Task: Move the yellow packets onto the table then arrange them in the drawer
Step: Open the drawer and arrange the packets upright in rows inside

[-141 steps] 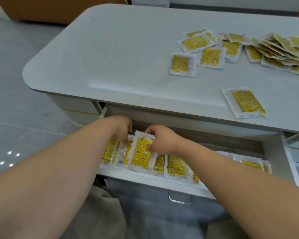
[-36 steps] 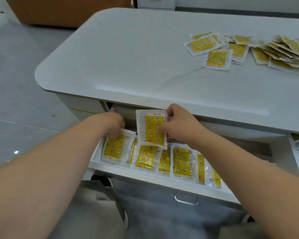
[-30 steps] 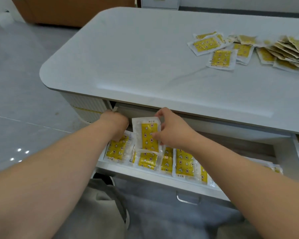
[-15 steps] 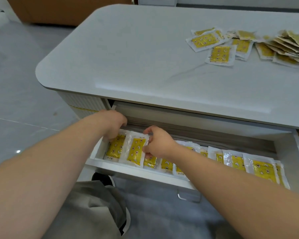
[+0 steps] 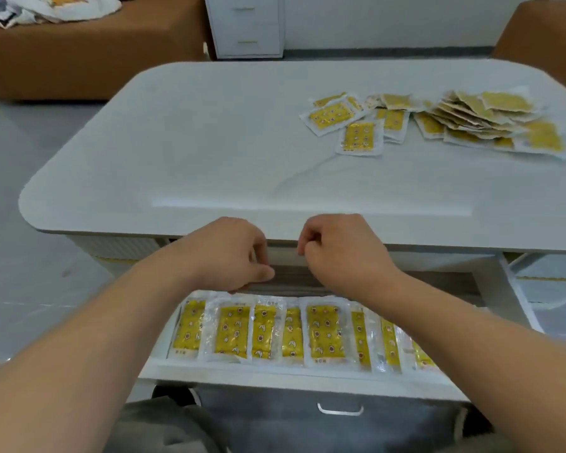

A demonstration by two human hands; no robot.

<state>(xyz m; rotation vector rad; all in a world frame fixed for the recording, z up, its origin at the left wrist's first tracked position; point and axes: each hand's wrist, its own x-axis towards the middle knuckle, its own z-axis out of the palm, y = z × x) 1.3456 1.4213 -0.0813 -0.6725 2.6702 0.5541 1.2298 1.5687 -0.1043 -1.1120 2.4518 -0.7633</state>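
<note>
Above the open drawer [image 5: 275, 378], my left hand [image 5: 229, 253] and right hand [image 5: 339, 253] hover side by side, fingers curled in, seemingly empty. The right has released its yellow packet [image 5: 232, 331] into the row [image 5: 322, 331]; a heap [image 5: 471, 119] stays on the counter [image 5: 209, 142].

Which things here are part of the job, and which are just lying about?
In the job: left hand, right hand, row of packets, drawer, heap of packets, table.
Just lying about: brown sofa, clutter on it, white cabinet.
</note>
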